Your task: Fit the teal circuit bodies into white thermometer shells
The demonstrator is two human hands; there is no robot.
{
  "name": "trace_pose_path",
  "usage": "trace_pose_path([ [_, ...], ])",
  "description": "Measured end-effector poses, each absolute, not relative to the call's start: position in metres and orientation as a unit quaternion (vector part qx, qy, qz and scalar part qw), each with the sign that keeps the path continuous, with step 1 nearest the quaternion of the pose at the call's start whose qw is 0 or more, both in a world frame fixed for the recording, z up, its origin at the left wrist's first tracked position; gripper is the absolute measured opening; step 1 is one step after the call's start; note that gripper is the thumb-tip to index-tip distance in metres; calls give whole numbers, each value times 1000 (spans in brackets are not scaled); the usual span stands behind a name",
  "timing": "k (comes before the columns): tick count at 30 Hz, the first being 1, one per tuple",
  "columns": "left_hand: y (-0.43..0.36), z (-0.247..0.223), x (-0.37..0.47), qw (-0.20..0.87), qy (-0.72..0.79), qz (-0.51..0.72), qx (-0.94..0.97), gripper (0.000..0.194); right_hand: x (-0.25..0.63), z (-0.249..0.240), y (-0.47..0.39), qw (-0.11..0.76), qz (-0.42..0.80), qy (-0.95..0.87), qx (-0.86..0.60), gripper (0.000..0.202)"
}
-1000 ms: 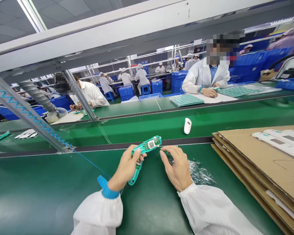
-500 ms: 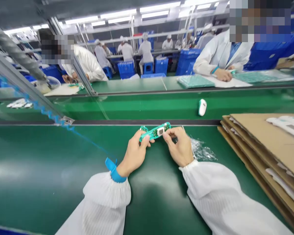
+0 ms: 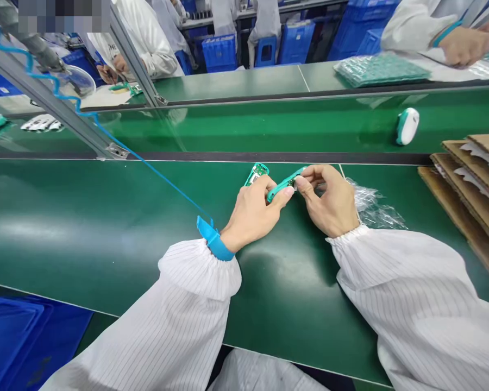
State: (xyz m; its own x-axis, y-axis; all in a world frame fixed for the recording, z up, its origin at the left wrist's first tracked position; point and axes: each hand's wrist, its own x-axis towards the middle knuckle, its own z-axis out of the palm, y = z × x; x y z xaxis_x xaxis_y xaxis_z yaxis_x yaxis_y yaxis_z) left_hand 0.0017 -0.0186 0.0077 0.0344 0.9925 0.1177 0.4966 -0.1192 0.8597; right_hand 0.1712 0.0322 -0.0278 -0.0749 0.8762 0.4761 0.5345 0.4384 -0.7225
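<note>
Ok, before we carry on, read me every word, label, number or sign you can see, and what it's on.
None can be read.
Teal casing between the hands: any print is too small to read.
Circuit board beyond them: too small to read.
White-and-teal device: no legible marking.
Blue bin, lower left: dark marks, too blurred to tell whether they are lettering.

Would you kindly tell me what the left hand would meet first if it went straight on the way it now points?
Most likely the right hand, at the far end of the teal casing the left hand holds; depth is unclear.
</note>
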Motion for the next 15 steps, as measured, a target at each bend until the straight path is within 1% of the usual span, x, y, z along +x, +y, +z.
trace_pose_path([
  [2,-20,7,2,295,607,350,650,25,172,-27,33,449,190,-726,-485,7],
  [4,-20,6,3,275,616,317,667,25,173,-24,34,430,172,-745,-479,6],
  [7,-19,4,3,257,610,285,693,25,176,-19,33,380,96,-776,-494,9],
  [9,-17,3,2,253,616,289,688,23,176,-16,31,357,49,-792,-494,16],
  [12,-13,2,-2,259,633,356,637,24,171,-11,27,359,63,-823,-435,23],
  [14,-8,2,-7,305,626,430,575,26,170,-8,27,366,91,-828,-415,22],
  [15,-6,2,-8,343,610,465,542,27,172,-8,29,376,93,-816,-429,20],
])
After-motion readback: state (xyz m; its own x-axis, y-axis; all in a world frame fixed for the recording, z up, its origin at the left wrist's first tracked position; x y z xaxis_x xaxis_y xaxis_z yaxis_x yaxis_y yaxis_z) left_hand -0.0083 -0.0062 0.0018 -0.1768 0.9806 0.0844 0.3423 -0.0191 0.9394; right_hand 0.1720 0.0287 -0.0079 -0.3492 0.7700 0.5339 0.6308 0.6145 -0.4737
